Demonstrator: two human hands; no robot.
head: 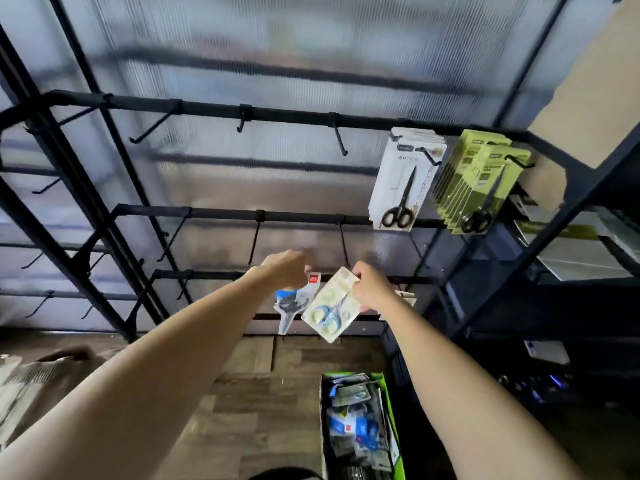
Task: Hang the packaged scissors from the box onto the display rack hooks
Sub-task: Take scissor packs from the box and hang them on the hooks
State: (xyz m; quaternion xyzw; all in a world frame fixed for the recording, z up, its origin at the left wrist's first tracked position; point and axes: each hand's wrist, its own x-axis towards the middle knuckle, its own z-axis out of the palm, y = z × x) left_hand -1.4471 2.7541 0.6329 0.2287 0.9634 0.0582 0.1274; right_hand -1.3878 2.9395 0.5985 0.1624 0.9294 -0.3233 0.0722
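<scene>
My left hand grips the top of a white and blue scissors pack with a red tag, which hangs down below it. My right hand pinches the upper corner of a pale cream scissors pack holding blue-handled scissors, tilted to the left. Both hands are raised in front of the black display rack, just below two bare hooks on the middle bar. The green-rimmed box on the floor holds several more packs.
On the top bar at the right hang white scissors packs and several yellow-green packs. Other hooks along the black bars are bare. Dark shelves with flat goods stand at the right. Wood floor lies below.
</scene>
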